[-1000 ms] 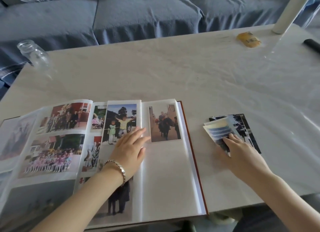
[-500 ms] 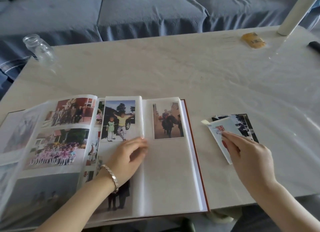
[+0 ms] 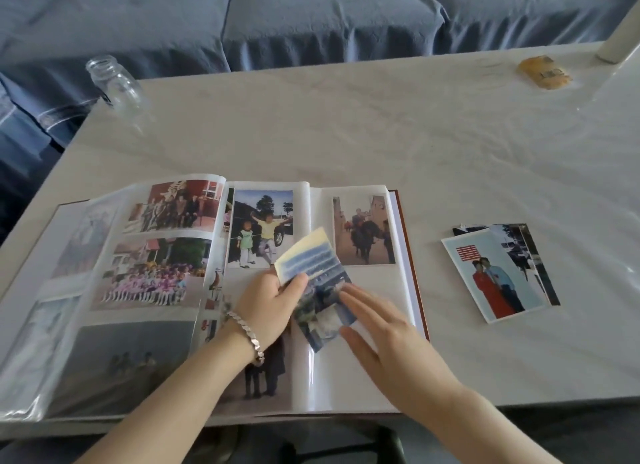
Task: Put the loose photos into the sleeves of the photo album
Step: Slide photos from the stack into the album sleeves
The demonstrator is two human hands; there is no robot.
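Head view first gives us, at the far left, a clear glass jar (image 3: 116, 83) standing near the back corner of the table (image 3: 346, 134), in front of a blue-grey sofa (image 3: 311, 20). Nearer to us the photo album (image 3: 325, 384) lies open and flat on the table. Its left pages are filled with prints behind plastic. Its right page has one print in the top sleeve, and the sleeve below it is bare.

Over the album's middle we see the left hand (image 3: 266, 308), a bracelet (image 3: 246, 335) on its wrist. Its thumb curls over the held photos (image 3: 308, 259) and pinches the two of them near their left edge. They are fanned: the upper one, pale yellow with blue stripes, tilts toward the top sleeves, and the darker lower one slants down over the right page. We cannot tell whether either print touches the page.

Just to the right, the right hand (image 3: 388, 346) lies palm down above the right page, fingers straight and slightly spread, gripping nothing. Its fingertips meet the right edge of the lower held photo.

Well apart from the album, the stack of loose photos (image 3: 495, 276) lies on the table, and its top print shows a couple under a red character. At the back right we see a yellow packet (image 3: 543, 72) and, beyond it, a white cylinder (image 3: 620, 44) cut off by the frame edge.
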